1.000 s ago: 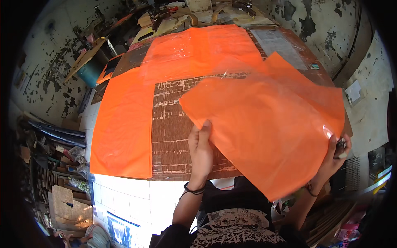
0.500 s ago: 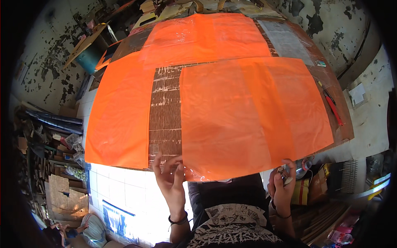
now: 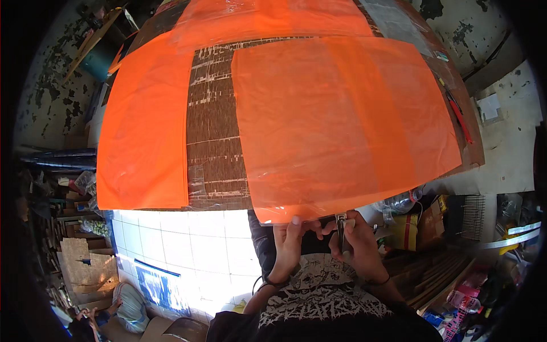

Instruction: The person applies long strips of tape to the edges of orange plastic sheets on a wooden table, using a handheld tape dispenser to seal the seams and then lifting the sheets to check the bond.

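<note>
A large translucent orange sheet (image 3: 307,125) lies across the front right of the table, a deeper orange band running down it. My left hand (image 3: 287,245) pinches its near edge, thumb on top and fingers underneath. Close by on the right, my right hand (image 3: 362,245) is closed around a small silver stapler-like tool (image 3: 343,228). The tool's upper end meets the sheet's near edge; its exact kind is hard to make out. Fingertips of both hands nearly touch under the edge, partly hidden by the sheet.
Another orange sheet (image 3: 145,125) lies on the left, and a further orange sheet (image 3: 273,20) at the back. Brown worn tabletop (image 3: 213,131) shows between them. A red-handled cutter (image 3: 460,121) rests near the right edge. Plastic bottles (image 3: 404,199) and a yellow package (image 3: 405,231) stand below right.
Both hands have come together at the sheet's near edge, the left moving right and the right moving left with the tool. The left thumb now presses the sheet. The view has tilted downward.
</note>
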Tool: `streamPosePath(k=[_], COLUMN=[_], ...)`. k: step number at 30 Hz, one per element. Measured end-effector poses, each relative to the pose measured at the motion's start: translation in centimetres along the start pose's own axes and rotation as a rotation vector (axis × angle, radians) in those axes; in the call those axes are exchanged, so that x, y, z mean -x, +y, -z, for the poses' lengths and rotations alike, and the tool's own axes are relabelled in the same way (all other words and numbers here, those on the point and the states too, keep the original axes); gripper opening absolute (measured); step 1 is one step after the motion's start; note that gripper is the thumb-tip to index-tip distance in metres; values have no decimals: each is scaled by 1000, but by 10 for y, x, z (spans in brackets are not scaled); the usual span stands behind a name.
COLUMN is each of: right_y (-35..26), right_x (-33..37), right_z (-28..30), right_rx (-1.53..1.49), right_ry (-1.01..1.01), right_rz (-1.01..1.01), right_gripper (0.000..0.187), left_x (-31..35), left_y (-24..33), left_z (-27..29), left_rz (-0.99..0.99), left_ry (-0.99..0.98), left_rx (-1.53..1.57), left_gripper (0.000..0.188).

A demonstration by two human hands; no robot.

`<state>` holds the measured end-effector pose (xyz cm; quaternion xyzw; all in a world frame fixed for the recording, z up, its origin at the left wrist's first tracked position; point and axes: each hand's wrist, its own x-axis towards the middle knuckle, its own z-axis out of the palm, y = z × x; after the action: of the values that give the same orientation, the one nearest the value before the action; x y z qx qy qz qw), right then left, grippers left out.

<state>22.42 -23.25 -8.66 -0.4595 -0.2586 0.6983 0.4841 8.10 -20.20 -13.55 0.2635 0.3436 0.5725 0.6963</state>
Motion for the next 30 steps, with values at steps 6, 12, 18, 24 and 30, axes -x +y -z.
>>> streamPosePath(k=[6,12,18,24,30], right_y=[4,7,7,6,9], right_x=[-4,-11,-14,-17,-18], right_z=[-13,-20,-20,-27,-27], right_rx=[-143,-104,-66,-22,-13], right_ry=[3,69,71,159,151], right_rz=[-16,-12,-1,35,65], right_gripper=[35,33,30,29,29], left_x=[-4,-4,-4,-6,-6], left_y=[-2,8,6,10,12], left_z=[-6,-14,-11,-14,-15], left_rz=[90,173,158,211,263], left_ry=[-19,-23,-75,-115,-127], left_rx=[-155,-180,-228,-165,-159], left_gripper=[23,20,19,25,23])
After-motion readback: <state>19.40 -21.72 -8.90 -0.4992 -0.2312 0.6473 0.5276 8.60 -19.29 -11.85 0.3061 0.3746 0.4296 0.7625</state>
